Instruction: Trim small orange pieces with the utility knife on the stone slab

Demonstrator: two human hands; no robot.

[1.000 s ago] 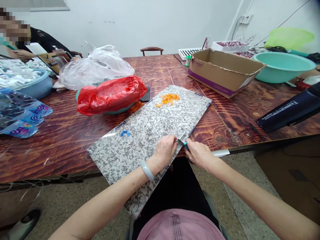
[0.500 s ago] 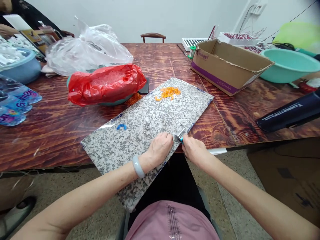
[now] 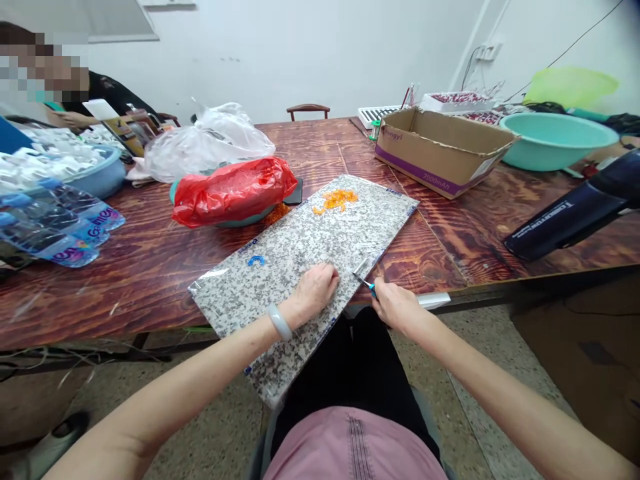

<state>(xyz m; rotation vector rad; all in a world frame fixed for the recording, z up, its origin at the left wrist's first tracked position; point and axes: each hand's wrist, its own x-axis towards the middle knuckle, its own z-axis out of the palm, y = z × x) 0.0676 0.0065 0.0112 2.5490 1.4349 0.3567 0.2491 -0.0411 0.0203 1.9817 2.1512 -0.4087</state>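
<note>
A speckled grey stone-patterned board [image 3: 300, 230] lies slantwise across the table's front edge, its near end over my lap. My left hand [image 3: 316, 288] rests on it, fingers curled together; whatever they hold, if anything, is hidden. My right hand [image 3: 395, 303], at the board's right edge, is closed around a small tool with a blue-and-black handle [image 3: 371, 287] and thin metal tip. That tip points at the board, beside a shiny silvery strip [image 3: 361, 267]. Orange plastic pieces [image 3: 335, 199] lie heaped at the far part. A small blue curved piece [image 3: 256, 261] sits left of my left hand.
A red plastic bag [image 3: 235, 192] covers a bowl beyond the board. An open cardboard box [image 3: 425, 163], a teal basin [image 3: 555, 143] and a dark cylinder [image 3: 565, 217] are at right. Bottles [image 3: 80, 227] and a blue basin [image 3: 103, 177] stand left, near another person [image 3: 113, 93].
The view has tilted up and shifted left. My right hand and its tool have drawn slightly away from my left hand, widening the gap. My left hand stays curled on the board.
</note>
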